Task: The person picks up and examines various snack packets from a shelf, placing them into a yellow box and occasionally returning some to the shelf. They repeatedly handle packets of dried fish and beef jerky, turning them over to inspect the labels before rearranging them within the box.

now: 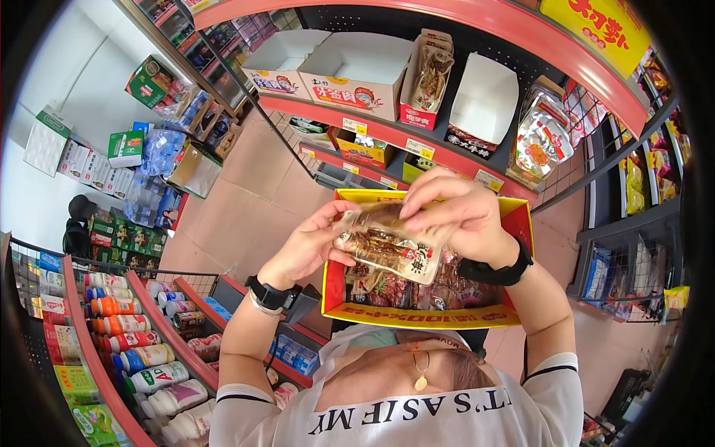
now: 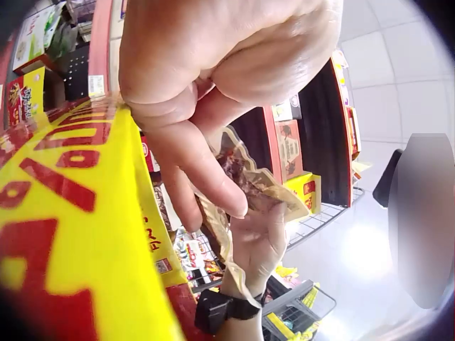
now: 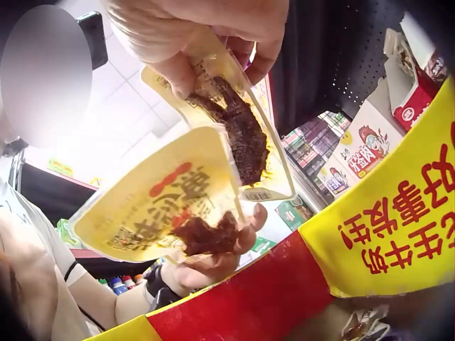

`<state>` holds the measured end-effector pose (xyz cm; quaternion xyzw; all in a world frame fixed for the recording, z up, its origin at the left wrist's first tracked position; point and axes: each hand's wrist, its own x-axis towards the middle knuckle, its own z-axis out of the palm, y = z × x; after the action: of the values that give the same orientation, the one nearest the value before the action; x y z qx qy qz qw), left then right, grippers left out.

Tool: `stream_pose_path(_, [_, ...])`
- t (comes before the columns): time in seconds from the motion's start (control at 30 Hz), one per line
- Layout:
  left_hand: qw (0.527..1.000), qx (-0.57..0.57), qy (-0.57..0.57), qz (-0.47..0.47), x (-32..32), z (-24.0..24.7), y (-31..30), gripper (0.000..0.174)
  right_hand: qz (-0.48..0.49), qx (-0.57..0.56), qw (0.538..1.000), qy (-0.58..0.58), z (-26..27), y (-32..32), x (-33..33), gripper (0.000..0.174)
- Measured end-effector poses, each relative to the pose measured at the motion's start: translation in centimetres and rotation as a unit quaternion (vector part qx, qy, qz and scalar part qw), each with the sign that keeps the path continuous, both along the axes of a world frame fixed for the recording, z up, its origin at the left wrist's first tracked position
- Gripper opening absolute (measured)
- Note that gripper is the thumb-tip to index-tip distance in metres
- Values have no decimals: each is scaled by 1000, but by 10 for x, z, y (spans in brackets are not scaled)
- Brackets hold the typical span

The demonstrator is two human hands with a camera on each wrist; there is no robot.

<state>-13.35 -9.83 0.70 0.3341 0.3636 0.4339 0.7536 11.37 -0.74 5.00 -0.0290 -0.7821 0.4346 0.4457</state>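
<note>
In the head view, my left hand [image 1: 309, 242] pinches a clear-and-cream snack packet [image 1: 387, 255] by its end, over a yellow-and-red carton [image 1: 417, 316]. My right hand [image 1: 462, 216] grips a second snack packet by its top edge; the two overlap. The right wrist view shows dark brown meat pieces through the second packet [image 3: 245, 135], hanging from the right hand's thumb and fingers. Lower down there, the left hand's fingers hold the first packet [image 3: 170, 199], which has dark lettering. Several more packets [image 1: 395, 290] lie inside the carton.
Ahead, a red-edged shelf [image 1: 447, 149] bears white display boxes [image 1: 361, 67] and a box of similar packets [image 1: 432, 74]. Bottles [image 1: 123, 324] line a rack at lower left. Cartons and bagged goods [image 1: 153, 153] stand on the floor by the wall. A wire-sided rack [image 1: 633, 261] is at right.
</note>
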Motion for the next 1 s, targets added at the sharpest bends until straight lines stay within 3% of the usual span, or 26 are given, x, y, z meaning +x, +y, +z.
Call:
stream_pose_path(0.13, [999, -18, -27, 20, 1, -4, 2, 31, 213, -10, 966, -146, 2, -4, -3, 22])
stream_pose_path(0.17, [999, -19, -27, 21, 2, -4, 2, 31, 221, -20, 961, -162, -5, -3, -4, 28])
stream_pose_path(0.33, [1000, -3, -4, 28, 4, -4, 2, 31, 219, -38, 960, -169, -3, 5, -1, 39])
stream_pose_path(0.83, [997, 48, 52, 7, 10, 0, 1, 53, 228, 10, 943, -243, -1, 4, 2, 23])
stream_pose_path(0.9, [996, 59, 68, -2, 12, 0, 1, 54, 261, -122, 927, -239, 0, 4, 3, 25])
stream_pose_path(0.93, [994, 69, 85, -12, 13, -1, 0, 54, 260, -122, 927, -239, -2, 3, 1, 25])
stream_pose_path(1.0, [993, 65, 94, -20, 14, 3, 1, 55, 99, -204, 950, -215, -13, 1, -6, 30])
